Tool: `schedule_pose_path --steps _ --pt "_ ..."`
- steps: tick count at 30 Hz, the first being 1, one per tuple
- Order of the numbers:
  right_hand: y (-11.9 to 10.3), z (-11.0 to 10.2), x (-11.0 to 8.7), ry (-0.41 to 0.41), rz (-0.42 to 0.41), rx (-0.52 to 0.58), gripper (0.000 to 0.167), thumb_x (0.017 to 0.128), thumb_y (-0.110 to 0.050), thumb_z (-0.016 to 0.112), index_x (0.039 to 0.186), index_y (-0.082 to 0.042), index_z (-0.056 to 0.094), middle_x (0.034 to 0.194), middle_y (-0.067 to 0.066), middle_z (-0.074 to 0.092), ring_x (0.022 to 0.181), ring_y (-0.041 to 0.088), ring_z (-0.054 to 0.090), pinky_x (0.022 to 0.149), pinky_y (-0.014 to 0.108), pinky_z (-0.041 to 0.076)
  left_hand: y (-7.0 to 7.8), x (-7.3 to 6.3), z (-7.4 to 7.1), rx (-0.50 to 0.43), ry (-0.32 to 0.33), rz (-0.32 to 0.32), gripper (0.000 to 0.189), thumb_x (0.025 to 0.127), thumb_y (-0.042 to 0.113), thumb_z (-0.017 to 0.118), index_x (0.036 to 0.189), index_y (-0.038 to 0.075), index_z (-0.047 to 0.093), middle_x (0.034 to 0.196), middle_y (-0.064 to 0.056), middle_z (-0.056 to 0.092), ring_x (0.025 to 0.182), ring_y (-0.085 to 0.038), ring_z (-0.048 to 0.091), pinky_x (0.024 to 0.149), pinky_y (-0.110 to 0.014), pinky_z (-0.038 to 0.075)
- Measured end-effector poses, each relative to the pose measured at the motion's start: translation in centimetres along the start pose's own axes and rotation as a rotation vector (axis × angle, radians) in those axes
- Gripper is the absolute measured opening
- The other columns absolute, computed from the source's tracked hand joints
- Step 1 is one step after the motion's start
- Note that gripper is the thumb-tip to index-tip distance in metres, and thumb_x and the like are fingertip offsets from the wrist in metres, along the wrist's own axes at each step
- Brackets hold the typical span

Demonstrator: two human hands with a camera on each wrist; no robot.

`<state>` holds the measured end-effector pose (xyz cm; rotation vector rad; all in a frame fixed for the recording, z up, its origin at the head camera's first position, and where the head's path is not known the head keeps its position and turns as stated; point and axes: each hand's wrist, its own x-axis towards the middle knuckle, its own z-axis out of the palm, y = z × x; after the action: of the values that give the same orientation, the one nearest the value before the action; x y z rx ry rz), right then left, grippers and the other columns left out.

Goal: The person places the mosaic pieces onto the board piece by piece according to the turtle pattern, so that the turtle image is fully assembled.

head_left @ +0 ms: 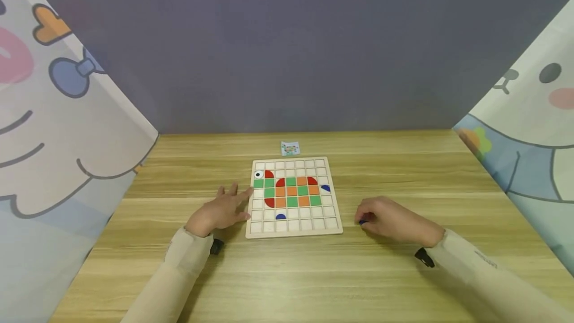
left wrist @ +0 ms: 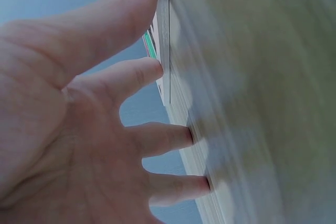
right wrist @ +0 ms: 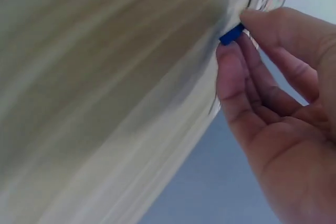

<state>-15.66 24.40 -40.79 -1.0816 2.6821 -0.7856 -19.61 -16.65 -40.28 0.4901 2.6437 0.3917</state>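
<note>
A square wooden grid board lies on the table, with green, orange and red tiles set in its cells. An eye tile sits at its upper left. One blue half-round tile is in a lower cell, and another blue tile is near the right edge. My left hand is spread at the board's left side, thumb and forefinger at the rim, other fingertips on the table. To the right of the board, my right hand pinches a small blue tile between thumb and fingers, close over the tabletop.
Behind the board lies a small picture card showing a coloured pattern. The wooden table runs back to a grey wall. Cartoon-printed panels flank both sides.
</note>
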Motion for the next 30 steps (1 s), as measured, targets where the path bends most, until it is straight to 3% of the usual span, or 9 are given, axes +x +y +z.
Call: schedule_pose_path --steps 5,13,20,30 --pt "-1.4 0.5 3.3 0.018 -0.028 0.041 0.018 0.081 0.004 0.070 0.083 -0.014 0.070 0.084 -0.008 0.065 0.073 0.004 0.057 0.063 0.023 0.050 -0.1 -0.1 0.0 0.002 0.001 -0.009 0.071 0.091 0.032 0.063 0.151 0.019 0.027 0.151 -0.030 0.009 0.129 -0.061 0.007 0.080 -0.070 0.039" --pt "-2.6 1.8 8.5 -0.078 0.004 0.017 0.009 0.086 -0.008 0.070 0.088 -0.016 0.074 0.088 -0.010 0.066 0.077 0.002 0.057 0.067 0.022 0.049 0.1 -0.1 0.0 0.003 0.000 -0.017 0.072 0.091 0.033 0.063 0.151 0.020 0.026 0.151 -0.029 0.008 0.130 -0.060 0.007 0.080 -0.073 0.036" --pt "-2.6 2.3 9.2 -0.091 -0.024 0.047 0.012 0.085 -0.002 0.069 0.086 -0.014 0.074 0.086 -0.007 0.067 0.080 0.004 0.059 0.070 0.022 0.050 0.2 0.0 0.0 0.009 0.003 -0.019 0.072 0.091 0.034 0.062 0.151 0.021 0.025 0.152 -0.027 0.008 0.131 -0.059 0.007 0.081 -0.079 0.027" --pt "-2.1 2.7 9.0 -0.077 -0.088 0.073 0.011 0.082 -0.004 0.073 0.087 -0.014 0.073 0.086 -0.010 0.063 0.079 0.004 0.056 0.070 0.024 0.049 0.1 0.0 0.0 0.009 -0.006 -0.024 0.072 0.092 0.035 0.061 0.152 0.021 0.024 0.153 -0.027 0.007 0.131 -0.058 0.007 0.081 -0.079 0.025"
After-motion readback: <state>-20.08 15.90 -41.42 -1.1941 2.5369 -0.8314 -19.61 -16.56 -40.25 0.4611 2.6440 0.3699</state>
